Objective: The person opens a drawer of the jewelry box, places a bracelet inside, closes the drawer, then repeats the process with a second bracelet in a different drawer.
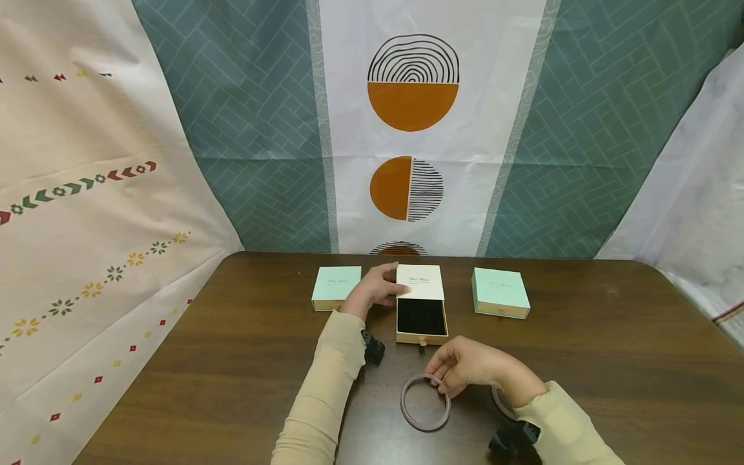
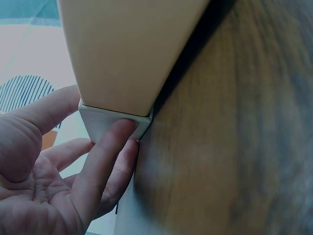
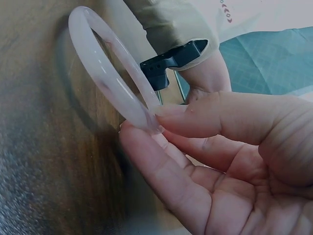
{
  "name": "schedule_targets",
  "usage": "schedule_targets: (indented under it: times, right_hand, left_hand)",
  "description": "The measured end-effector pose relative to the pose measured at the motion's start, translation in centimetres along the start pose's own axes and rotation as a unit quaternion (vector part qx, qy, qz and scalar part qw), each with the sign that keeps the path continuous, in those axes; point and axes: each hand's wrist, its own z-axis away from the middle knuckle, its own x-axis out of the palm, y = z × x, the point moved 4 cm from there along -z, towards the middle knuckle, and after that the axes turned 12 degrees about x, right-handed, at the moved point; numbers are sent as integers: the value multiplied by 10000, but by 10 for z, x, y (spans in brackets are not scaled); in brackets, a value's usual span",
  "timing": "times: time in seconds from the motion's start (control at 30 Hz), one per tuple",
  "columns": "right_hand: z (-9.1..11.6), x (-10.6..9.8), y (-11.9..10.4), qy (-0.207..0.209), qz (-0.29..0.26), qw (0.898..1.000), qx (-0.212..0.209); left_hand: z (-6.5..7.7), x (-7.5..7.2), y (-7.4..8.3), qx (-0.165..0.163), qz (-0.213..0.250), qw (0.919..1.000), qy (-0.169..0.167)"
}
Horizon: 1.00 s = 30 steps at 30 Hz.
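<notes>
A white-lidded gift box (image 1: 420, 281) has its drawer slid out toward me, with black lining (image 1: 421, 316) inside. My left hand (image 1: 376, 287) grips the left side of its white sleeve; in the left wrist view the thumb and fingers (image 2: 105, 161) bear on the sleeve's end. In front of the drawer, my right hand (image 1: 471, 365) pinches a pale pinkish bangle (image 1: 427, 426) at its edge. The right wrist view shows the bangle (image 3: 98, 68) tilted, between thumb and fingertips, over the wood. A second bangle (image 1: 501, 403) is partly hidden under the right wrist.
One mint-green box (image 1: 338, 283) stands left of the white one, partly behind the left hand. Another mint-green box (image 1: 501, 292) stands to the right. All are on a dark wooden table (image 1: 203, 374), with patterned cloths (image 1: 261, 116) hanging behind and at the sides.
</notes>
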Motion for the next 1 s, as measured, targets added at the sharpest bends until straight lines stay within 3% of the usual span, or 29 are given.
schedule_targets:
  times: [1.0]
  right_hand:
    - [0,-6,-5,513,-234,9983,-147]
  left_hand:
    - [-1,0,-1,-53,-32,10000,4]
